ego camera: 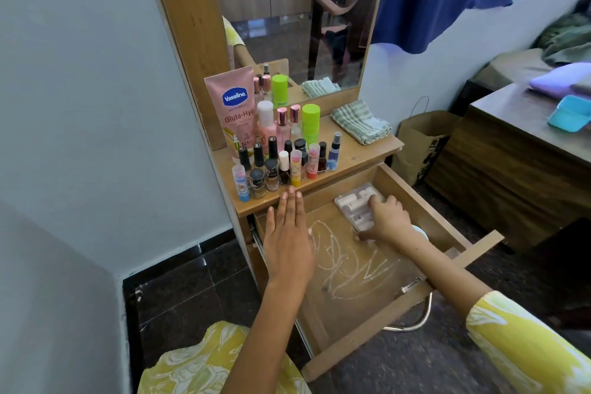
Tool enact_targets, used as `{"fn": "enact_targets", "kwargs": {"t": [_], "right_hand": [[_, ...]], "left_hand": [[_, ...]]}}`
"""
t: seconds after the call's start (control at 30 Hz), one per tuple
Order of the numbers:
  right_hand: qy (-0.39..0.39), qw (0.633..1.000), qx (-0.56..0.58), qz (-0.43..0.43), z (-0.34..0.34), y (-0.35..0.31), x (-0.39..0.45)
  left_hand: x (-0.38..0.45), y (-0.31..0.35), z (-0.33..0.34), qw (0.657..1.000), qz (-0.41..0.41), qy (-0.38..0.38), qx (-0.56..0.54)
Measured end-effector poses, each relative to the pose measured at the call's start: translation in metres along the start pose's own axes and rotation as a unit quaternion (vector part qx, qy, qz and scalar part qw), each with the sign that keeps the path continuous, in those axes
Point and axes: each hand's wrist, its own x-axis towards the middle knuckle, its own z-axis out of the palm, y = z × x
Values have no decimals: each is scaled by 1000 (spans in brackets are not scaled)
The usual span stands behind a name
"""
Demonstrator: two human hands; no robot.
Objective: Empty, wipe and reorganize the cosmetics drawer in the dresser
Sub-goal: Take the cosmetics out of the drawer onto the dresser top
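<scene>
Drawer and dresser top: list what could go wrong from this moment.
1. The left hand lies flat at the dresser edge, right by the small bottles crowded there; a nudge could topple several, perhaps into the drawer.
2. The right hand grips the clear case from one end, so it might tilt or slip when lifted.
3. White streaks mark the drawer floor; things put back before wiping may pick them up.

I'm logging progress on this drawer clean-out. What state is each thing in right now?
Drawer: pulled open, white scribble marks on its floor.
Clear plastic case: in the drawer's far right corner, gripped by the right hand.
Left hand: flat, fingers straight, holding nothing.
Nail polish bottles: upright on the dresser top.
Vaseline tube: standing against the mirror frame.
Striped cloth: folded, unused.
</scene>
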Motion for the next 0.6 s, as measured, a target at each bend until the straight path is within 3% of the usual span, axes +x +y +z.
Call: {"fn": "enact_targets", "kwargs": {"t": [0.27,0.4,0.6], "right_hand": [[12,997,57,45,3,-6,-6],[34,990,134,13,-4,3,-20],[169,966,193,-35,-20,14,-57]], "left_hand": [[0,0,0,1000,0,-1,0],[0,0,0,1000,-1,1,7],[1,1,0,1000,-2,0,18]]}}
